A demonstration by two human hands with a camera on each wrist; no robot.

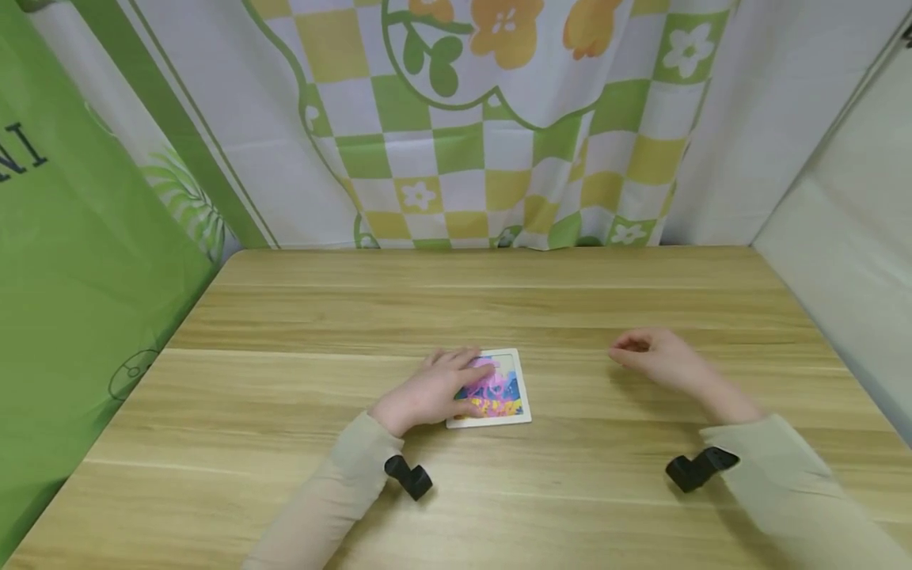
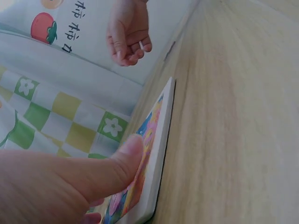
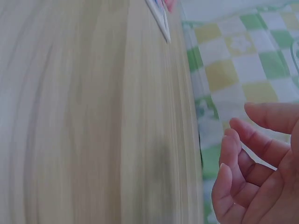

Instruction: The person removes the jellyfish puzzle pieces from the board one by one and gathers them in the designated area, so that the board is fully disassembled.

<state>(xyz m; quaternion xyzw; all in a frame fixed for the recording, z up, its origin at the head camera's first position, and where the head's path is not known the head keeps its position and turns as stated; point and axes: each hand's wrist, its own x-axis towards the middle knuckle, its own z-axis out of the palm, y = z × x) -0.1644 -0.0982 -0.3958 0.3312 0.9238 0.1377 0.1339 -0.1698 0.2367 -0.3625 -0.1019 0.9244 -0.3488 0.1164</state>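
A flat square picture board with a white rim lies on the wooden table. Its print is pink, blue, yellow and orange. My left hand rests over the board's left part, fingers spread and covering some of the picture. In the left wrist view the thumb lies along the picture beside the white rim. Off to the right, my right hand hovers above the table, its fingers loosely bent. The right wrist view shows that hand with nothing between thumb and fingers.
The wooden table extends around both hands. A checked green, yellow and white curtain hangs along its far edge. Green cloth borders the left side, white cloth the right. Each sleeve cuff carries a black wrist mount.
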